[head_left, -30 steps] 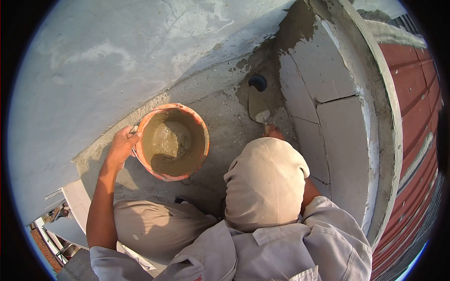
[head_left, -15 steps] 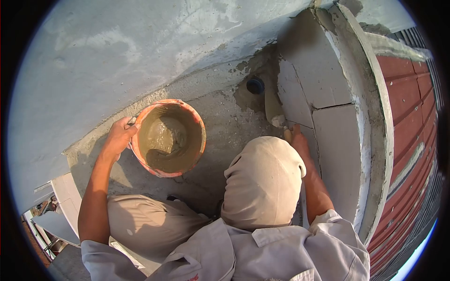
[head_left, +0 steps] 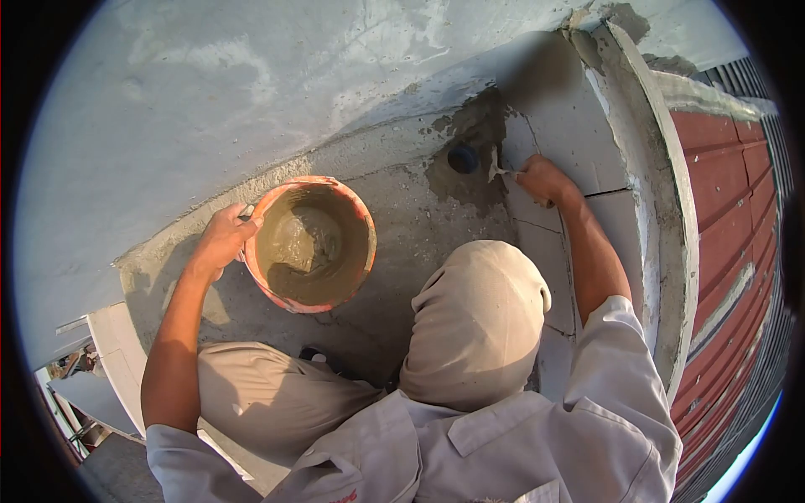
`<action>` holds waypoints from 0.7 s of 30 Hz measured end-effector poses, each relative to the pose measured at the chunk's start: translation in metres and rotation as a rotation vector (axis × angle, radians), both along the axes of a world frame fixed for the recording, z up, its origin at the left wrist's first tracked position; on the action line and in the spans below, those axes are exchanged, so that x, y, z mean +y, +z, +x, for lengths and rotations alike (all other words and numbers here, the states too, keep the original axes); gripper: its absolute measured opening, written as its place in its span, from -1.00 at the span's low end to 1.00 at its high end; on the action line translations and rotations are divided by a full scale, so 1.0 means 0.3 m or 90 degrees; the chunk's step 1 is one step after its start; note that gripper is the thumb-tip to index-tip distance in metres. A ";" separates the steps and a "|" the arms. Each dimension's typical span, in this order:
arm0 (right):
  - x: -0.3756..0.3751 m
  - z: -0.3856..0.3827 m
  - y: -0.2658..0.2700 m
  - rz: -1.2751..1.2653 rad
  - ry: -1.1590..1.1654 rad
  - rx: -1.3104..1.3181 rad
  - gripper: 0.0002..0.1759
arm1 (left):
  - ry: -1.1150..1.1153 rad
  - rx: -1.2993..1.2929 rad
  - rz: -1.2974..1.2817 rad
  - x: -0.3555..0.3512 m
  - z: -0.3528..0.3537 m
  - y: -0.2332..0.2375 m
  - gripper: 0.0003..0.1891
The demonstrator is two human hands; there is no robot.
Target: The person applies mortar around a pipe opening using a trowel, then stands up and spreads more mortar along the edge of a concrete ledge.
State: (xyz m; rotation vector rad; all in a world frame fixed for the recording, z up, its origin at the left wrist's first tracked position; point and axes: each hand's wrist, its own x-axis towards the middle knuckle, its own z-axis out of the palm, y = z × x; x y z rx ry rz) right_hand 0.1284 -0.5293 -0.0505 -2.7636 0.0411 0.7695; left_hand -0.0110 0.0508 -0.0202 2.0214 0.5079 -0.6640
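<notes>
An orange bucket [head_left: 360, 220] half full of wet grey mortar stands on the concrete floor. My left hand [head_left: 222, 239] grips its left rim. Reaching up past my raised knee, my right hand [head_left: 543, 178] holds a small trowel [head_left: 496, 168]. The trowel's blade stands edge-on against the wet mortar patch in the corner, just right of a dark pipe opening [head_left: 462, 157]. The blade touches the joint where the floor meets the low block wall [head_left: 608, 235].
A pale plastered wall [head_left: 251, 92] rises behind the bucket. The low wall of white blocks curves along the right, with a red ribbed metal roof [head_left: 738, 218] beyond it. Loose white boards [head_left: 117, 352] lie at the lower left. My bent knees fill the foreground.
My right hand has risen from behind my knee and carried the trowel up to the corner beside the pipe opening. The left hand has stayed on the bucket rim.
</notes>
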 end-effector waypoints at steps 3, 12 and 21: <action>-0.021 -0.003 0.017 0.042 0.044 -0.035 -0.61 | 0.011 0.002 -0.009 -0.007 0.001 0.008 -0.17; 0.007 0.051 -0.011 0.149 -0.180 0.239 -0.60 | 0.014 0.001 0.021 -0.014 0.013 -0.004 -0.13; 0.084 -0.165 -0.176 0.548 -0.498 0.229 -0.60 | 0.035 -0.010 0.020 -0.013 0.014 -0.009 -0.13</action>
